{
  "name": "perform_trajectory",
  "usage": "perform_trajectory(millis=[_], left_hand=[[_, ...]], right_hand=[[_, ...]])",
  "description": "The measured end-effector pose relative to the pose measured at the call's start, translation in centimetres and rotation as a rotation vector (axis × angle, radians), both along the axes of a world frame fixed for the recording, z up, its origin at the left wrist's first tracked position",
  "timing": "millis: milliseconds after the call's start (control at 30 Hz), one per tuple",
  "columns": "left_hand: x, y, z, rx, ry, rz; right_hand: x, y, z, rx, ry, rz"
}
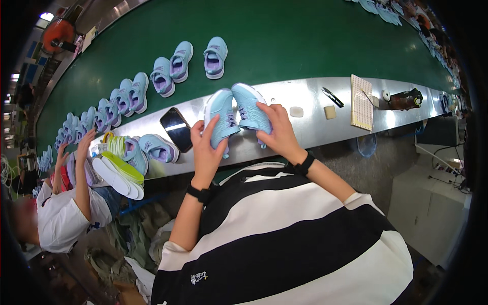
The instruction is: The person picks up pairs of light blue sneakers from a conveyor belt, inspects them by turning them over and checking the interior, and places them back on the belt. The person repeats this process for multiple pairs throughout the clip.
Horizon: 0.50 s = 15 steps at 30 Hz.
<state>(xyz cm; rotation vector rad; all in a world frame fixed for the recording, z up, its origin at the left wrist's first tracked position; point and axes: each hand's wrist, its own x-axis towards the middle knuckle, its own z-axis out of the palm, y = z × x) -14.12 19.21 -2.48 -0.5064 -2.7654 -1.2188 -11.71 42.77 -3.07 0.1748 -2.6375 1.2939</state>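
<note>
Two light blue sneakers with purple laces are held side by side over the metal ledge, toes pointing away from me. My left hand [207,145] grips the left sneaker [220,109] around its heel end and side. Fingers of my right hand [277,129] wrap the outer side of the right sneaker [249,104]. The two toes come close together at the top. Left of my left hand lies a black smartphone [176,129]. Beside the phone, another pair of blue sneakers [157,148] rests on the ledge.
Several blue sneakers [137,94] line the green belt [305,40]. White and lime insoles [118,175] are stacked at the left, near a co-worker [68,218]. On the metal ledge [305,96] lie a black cutter [332,97], a tan block [330,112], a notepad [361,104] and a dark bottle [405,100].
</note>
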Motion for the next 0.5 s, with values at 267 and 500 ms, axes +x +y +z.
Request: perform_trajectory(millis=[267, 500], left_hand=[[-1.3, -2.6, -5.3, 0.364, -0.543, 0.044], [-1.6, -1.4, -3.1, 1.257, -1.161, 0.224]], right_hand=[[-1.0, 3.1, -4.4, -0.193, -0.451, 0.075], [-1.9, 1.0, -2.6, -1.451, -0.733, -0.066]])
